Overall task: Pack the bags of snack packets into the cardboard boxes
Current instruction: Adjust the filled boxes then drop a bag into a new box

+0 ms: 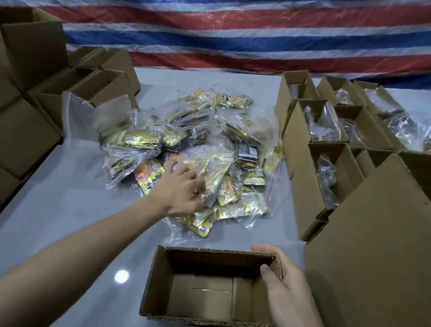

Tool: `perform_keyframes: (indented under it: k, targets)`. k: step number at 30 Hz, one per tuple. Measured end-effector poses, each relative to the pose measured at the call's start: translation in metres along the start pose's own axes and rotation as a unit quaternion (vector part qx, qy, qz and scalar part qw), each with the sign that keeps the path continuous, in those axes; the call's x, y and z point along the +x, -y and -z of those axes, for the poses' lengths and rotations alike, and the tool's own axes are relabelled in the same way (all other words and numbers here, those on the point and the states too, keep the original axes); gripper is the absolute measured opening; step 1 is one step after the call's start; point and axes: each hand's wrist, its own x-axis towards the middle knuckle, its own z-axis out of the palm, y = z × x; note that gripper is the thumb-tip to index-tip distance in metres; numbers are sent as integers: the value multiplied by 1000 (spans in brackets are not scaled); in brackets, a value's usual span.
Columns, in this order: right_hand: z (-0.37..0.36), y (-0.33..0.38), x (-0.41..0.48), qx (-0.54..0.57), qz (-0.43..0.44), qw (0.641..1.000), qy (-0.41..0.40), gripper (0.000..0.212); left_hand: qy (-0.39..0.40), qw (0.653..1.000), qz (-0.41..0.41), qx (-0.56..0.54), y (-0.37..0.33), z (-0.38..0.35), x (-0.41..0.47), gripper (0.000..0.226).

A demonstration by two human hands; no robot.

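Observation:
A heap of clear plastic bags filled with gold and orange snack packets (193,138) lies in the middle of the grey table (68,219). My left hand (181,191) reaches into the near side of the heap, its fingers closing on one clear bag (209,168). An open, empty cardboard box (156,278) stands at the table's near edge. My right hand (281,280) grips its right wall, thumb inside and fingers outside.
Several open boxes with bags inside (326,172) stand in rows on the right. A large cardboard flap (378,242) rises at the near right. Stacks of cardboard boxes (28,112) line the left. A striped red, white and blue tarp (238,29) hangs behind.

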Motion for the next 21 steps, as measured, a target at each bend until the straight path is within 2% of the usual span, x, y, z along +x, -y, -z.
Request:
perform_keyframes:
  k: [2,5,6,8,10,11,14,16,19,21]
  targets:
    - [-1,0,0,-3,-5,1000,-1,43,1,996,36,-86,-7,4,1,50]
    - [-1,2,0,-3,-5,1000,-8,43,-83,963,201,-159,-10,1,14,39]
    - [0,2,0,-4,-7,1000,-8,43,-80,945,266,-173,-8,-1,17,43]
    - [0,3,-2,-8,-11,1000,-6,43,-26,885,378,-272,-2,-7,21,60]
    - [0,4,-3,-14,-9,1000,-8,42,-8,824,425,-374,4,-10,22,42]
    - [0,3,-3,-16,-7,1000,-9,41,-9,817,426,-388,8,-11,22,33]
    - [-2,3,-3,-24,-4,1000,-10,39,-12,825,399,-400,16,-6,21,12]
    - [-2,2,-3,-25,-11,1000,-8,38,-9,839,369,-400,20,0,17,10]
    - [-2,5,-3,-33,-20,999,-9,37,-6,903,328,-277,23,6,10,6]
    - [-1,6,-4,-43,-21,999,-12,36,-63,942,283,-168,21,10,7,15]
